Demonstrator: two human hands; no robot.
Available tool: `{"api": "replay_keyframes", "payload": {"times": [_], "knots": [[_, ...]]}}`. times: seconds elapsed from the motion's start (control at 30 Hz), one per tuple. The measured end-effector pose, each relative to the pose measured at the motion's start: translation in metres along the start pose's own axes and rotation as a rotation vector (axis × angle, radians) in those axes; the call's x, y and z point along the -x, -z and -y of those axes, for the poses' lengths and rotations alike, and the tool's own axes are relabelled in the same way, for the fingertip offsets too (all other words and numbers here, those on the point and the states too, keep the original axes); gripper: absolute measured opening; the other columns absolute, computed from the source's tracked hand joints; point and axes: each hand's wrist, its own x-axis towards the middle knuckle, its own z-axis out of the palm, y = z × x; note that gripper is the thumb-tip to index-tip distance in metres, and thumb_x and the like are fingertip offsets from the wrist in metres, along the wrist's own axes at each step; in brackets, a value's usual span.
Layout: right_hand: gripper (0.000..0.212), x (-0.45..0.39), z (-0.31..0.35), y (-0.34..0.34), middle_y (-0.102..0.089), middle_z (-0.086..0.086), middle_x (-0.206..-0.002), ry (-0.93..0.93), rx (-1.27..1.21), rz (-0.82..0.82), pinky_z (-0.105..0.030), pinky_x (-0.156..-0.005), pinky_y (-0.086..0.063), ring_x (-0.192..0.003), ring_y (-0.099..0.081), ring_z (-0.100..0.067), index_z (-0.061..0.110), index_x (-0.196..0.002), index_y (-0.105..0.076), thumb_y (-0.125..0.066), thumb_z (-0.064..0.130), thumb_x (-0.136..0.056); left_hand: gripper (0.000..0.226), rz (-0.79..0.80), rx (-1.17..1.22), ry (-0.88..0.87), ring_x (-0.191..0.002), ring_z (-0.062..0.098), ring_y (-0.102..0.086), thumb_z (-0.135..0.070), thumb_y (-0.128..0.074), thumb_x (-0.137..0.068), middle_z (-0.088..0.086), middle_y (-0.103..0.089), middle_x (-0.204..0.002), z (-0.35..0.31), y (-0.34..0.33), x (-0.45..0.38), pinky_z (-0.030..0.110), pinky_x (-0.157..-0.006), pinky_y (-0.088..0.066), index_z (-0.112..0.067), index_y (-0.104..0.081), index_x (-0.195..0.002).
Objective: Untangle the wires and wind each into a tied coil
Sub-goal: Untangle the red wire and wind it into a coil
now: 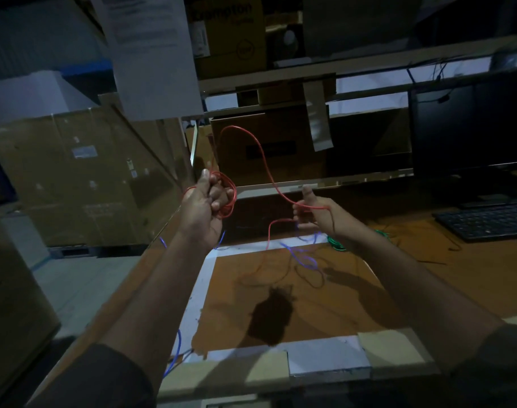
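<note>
My left hand (205,201) grips red wire (263,160) loops; my right hand (313,213) pinches its loose part. Blue wire (303,256) and green wire (335,244) lie unwound, farther right.

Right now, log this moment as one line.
left hand: holds red wire loops | right hand: pinches red strand | blue wire, green wire: loose on table
</note>
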Motion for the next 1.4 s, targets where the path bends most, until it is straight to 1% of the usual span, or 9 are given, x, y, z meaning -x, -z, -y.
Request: {"api": "replay_keyframes", "payload": {"times": [0.1,0.23,0.33,0.5,0.67,0.83,0.93,1.13,1.4], "knots": [[0.049,0.006,0.001,-0.003,-0.059,0.000,-0.112,0.340,0.324,-0.217,-0.031,-0.077,-0.057,-0.095,-0.063,-0.012,0.022,-0.108,-0.064,-0.036,0.062,-0.102,0.032,-0.040,-0.046,0.015,-0.043,0.003,-0.033,-0.030,-0.046,-0.110,-0.008,-0.037,-0.054,0.006,0.005,-0.001,0.024,-0.086,-0.045,-0.017,-0.056,-0.083],[0.007,0.010,-0.007,-0.010,-0.069,0.004,-0.099,0.267,0.623,0.102,-0.032,-0.077,-0.061,-0.084,-0.067,-0.007,0.021,-0.100,-0.070,-0.069,0.024,-0.095,0.032,-0.078,-0.137,0.025,-0.043,0.004,-0.034,-0.030,-0.048,-0.110,-0.008,-0.039,-0.055,0.012,0.012,0.003,0.026,-0.086,-0.050,-0.018,-0.055,-0.082],[0.010,0.013,0.006,-0.004,-0.073,-0.006,-0.083,0.338,0.311,-0.098,-0.033,-0.064,-0.063,-0.066,-0.071,-0.012,0.014,-0.102,-0.075,-0.067,0.010,-0.097,0.035,-0.074,-0.207,0.010,-0.041,0.005,-0.032,-0.029,-0.044,-0.111,-0.009,-0.034,-0.051,0.010,0.008,0.007,0.020,-0.070,-0.053,-0.018,-0.052,-0.079],[0.026,0.011,0.028,-0.016,-0.067,0.001,-0.078,0.491,0.832,-0.253,-0.044,-0.064,-0.055,-0.071,-0.067,-0.022,0.020,-0.103,-0.058,-0.041,0.039,-0.108,0.030,0.103,-0.484,0.053,-0.049,0.007,-0.040,-0.033,-0.055,-0.106,-0.009,-0.040,-0.057,0.012,-0.001,0.016,0.027,-0.075,-0.048,-0.020,-0.054,-0.078],[0.030,0.006,0.040,-0.025,-0.064,-0.004,-0.084,0.261,0.852,-0.270,-0.042,-0.060,-0.052,-0.071,-0.062,-0.022,0.015,-0.115,-0.046,-0.034,0.042,-0.109,0.030,0.412,-0.816,0.008,-0.066,0.022,-0.043,-0.004,-0.075,-0.086,-0.004,-0.043,-0.067,0.016,-0.004,0.032,0.037,-0.076,-0.045,-0.014,-0.047,-0.085],[0.032,0.012,0.040,-0.038,-0.059,-0.007,-0.096,0.125,0.919,-0.105,-0.036,-0.074,-0.054,-0.081,-0.061,-0.024,0.008,-0.133,-0.040,-0.047,0.021,-0.105,0.014,0.440,-0.839,0.026,-0.088,0.000,-0.070,-0.033,-0.070,-0.097,-0.012,-0.075,-0.084,0.024,-0.037,0.055,0.017,-0.085,-0.054,-0.025,-0.068,-0.085],[0.033,0.019,0.038,-0.045,-0.056,-0.006,-0.093,0.180,0.985,-0.103,-0.034,-0.068,-0.053,-0.074,-0.057,-0.020,0.005,-0.135,-0.042,-0.047,0.012,-0.104,0.048,0.209,-0.870,0.106,-0.111,0.008,-0.065,-0.065,-0.056,-0.094,-0.008,-0.072,-0.108,0.034,-0.049,0.056,0.029,-0.097,-0.051,-0.021,-0.063,-0.111],[0.013,0.014,0.017,-0.032,-0.067,-0.005,-0.086,0.205,0.764,-0.049,-0.042,-0.067,-0.051,-0.076,-0.062,-0.027,0.020,-0.111,-0.050,-0.052,0.030,-0.103,0.040,0.097,-0.452,0.052,-0.046,0.022,-0.049,-0.039,-0.041,-0.111,0.008,-0.053,-0.054,0.026,-0.041,0.032,0.023,-0.066,-0.036,-0.010,-0.060,-0.090],[0.011,0.019,-0.055,-0.021,-0.072,-0.003,-0.091,0.030,0.711,0.092,-0.039,-0.073,-0.054,-0.084,-0.069,-0.025,0.018,-0.097,-0.060,-0.061,0.029,-0.100,0.030,0.026,0.111,-0.045,-0.044,0.003,-0.038,-0.034,-0.047,-0.109,-0.008,-0.042,-0.060,-0.052,-0.031,-0.002,0.021,-0.066,-0.051,-0.017,-0.051,-0.084]]}}
